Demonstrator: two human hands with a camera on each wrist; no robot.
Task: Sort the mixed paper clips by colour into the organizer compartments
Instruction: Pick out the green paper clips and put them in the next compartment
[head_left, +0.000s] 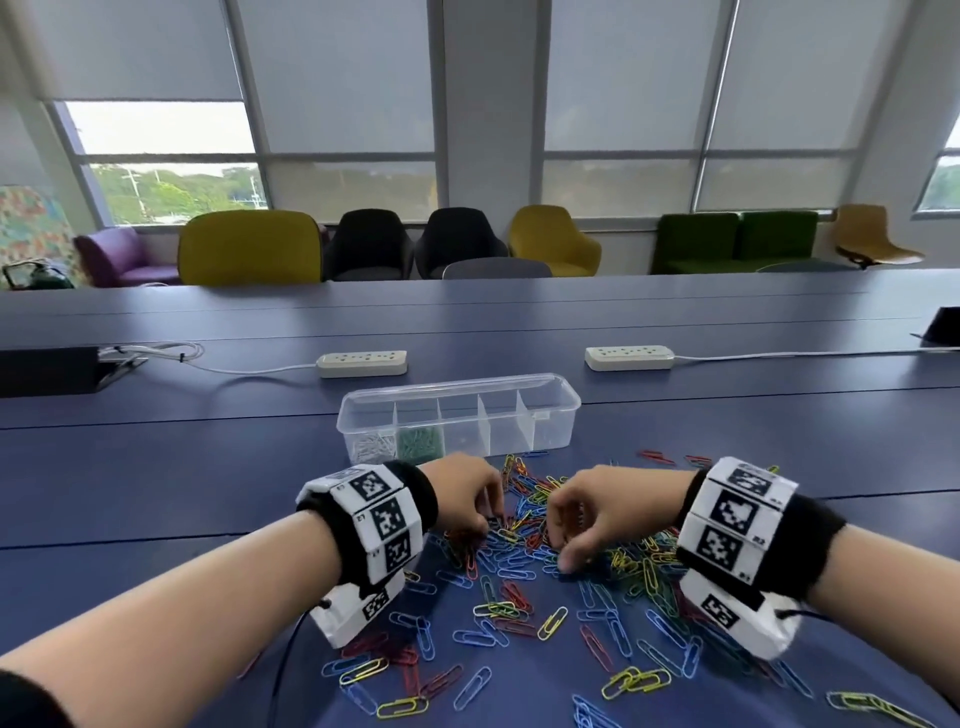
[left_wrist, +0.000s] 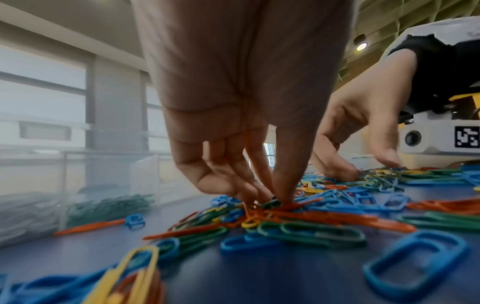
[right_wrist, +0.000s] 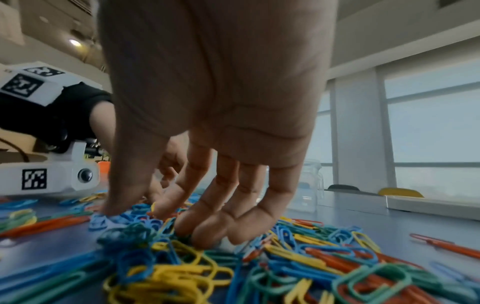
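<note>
A heap of mixed paper clips (head_left: 524, 551) in blue, red, yellow and green is spread over the blue table (head_left: 156, 467) in front of me. Behind it stands the clear organizer (head_left: 550, 410), with white clips (head_left: 371, 447) in its leftmost compartment and green clips (head_left: 418, 444) in the second. My left hand (left_wrist: 270, 200) reaches down into the heap's left side, thumb and fingertips pinched together on clips; which colour it holds is unclear. My right hand (right_wrist: 155, 222) rests spread on the heap, the thumb (right_wrist: 111, 207) on a blue clip and apart from the fingers (right_wrist: 207, 232).
Two white power strips (head_left: 362, 362) (head_left: 629, 357) with cables lie beyond the organizer. A dark box (head_left: 47, 369) sits at the far left. Chairs line the table's far side. A clear jar (right_wrist: 310, 185) stands to the right of the heap.
</note>
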